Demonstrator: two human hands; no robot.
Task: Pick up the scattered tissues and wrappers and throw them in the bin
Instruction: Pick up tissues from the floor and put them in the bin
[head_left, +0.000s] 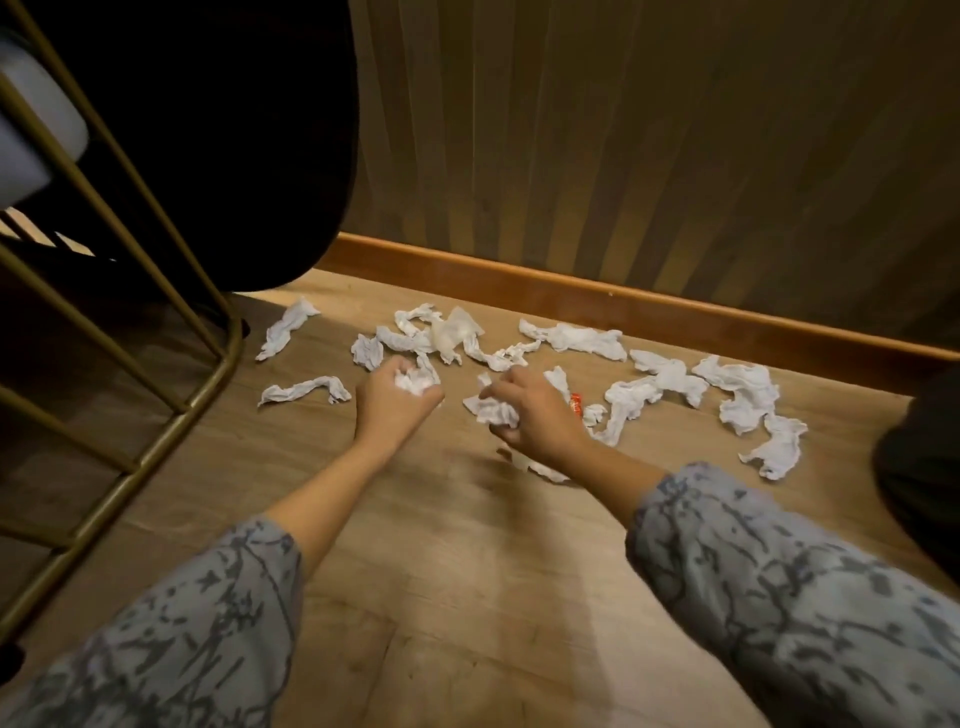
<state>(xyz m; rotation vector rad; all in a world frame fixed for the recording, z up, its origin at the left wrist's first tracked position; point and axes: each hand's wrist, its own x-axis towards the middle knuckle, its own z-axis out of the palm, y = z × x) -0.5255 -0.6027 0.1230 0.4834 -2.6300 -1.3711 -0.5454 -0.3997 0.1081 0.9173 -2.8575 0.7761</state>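
Several crumpled white tissues (571, 338) lie scattered on the wooden floor (467, 571) along the wall. My left hand (397, 397) grips a balled white tissue (413, 382). My right hand (530, 410) curls round another crumpled tissue (491, 408). A small orange-red wrapper (576, 404) peeks out just right of my right hand. A clear plastic wrapper (454, 330) lies among the tissues farther back. No bin is plainly recognisable in view.
A gold metal frame (156, 291) with a dark round seat (208, 130) stands at the left. A wooden skirting board (623, 301) and ribbed wall close off the back. A dark object (924, 457) sits at the right edge.
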